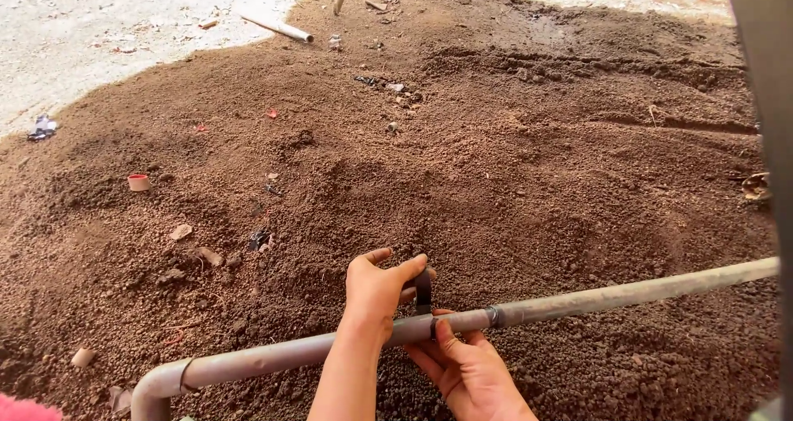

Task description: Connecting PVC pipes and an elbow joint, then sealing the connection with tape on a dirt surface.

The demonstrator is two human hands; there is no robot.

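Brown soil (512,181) behind, left hand (376,293) pinching seemingly black tape (423,289), right hand (467,371) gripping grey pipe (628,293)

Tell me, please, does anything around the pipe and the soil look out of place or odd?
Mostly litter on the soil: a small red ring, red scraps and dark bits lie scattered, and a loose pale tube rests at the far edge. The grey pipe looks intact; the left hand pinches a dark strip at it, the right hand below.
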